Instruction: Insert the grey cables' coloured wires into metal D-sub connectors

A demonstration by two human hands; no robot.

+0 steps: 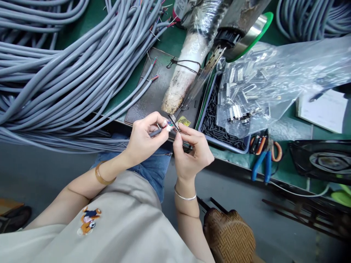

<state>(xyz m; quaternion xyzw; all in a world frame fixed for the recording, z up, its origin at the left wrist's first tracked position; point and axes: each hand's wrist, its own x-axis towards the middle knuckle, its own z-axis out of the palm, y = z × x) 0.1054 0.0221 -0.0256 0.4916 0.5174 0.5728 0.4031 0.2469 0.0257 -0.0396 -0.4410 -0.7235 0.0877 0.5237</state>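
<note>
Between thumb and fingers, my left hand (146,138) pinches the end of a grey cable (155,133), where thin coloured wires fan out. White wraps cover the tips of its thumb and finger. My right hand (191,148) grips a small metal multi-pin connector (173,123) from its right side. The coloured wires meet the connector's row of pins; whether each is attached is too small to tell. Just beyond the connector is the scorched tip of a white wrapped tube (171,104). A yellow sponge piece (184,121) lies behind my right fingers.
Bundled grey cables (82,65) cover the left of the green bench. On the right are a bin of small black tubes (210,122), a plastic bag of metal connectors (244,87), blue-handled pliers (261,166) and a black fan (323,160). A wooden stool (230,233) stands below.
</note>
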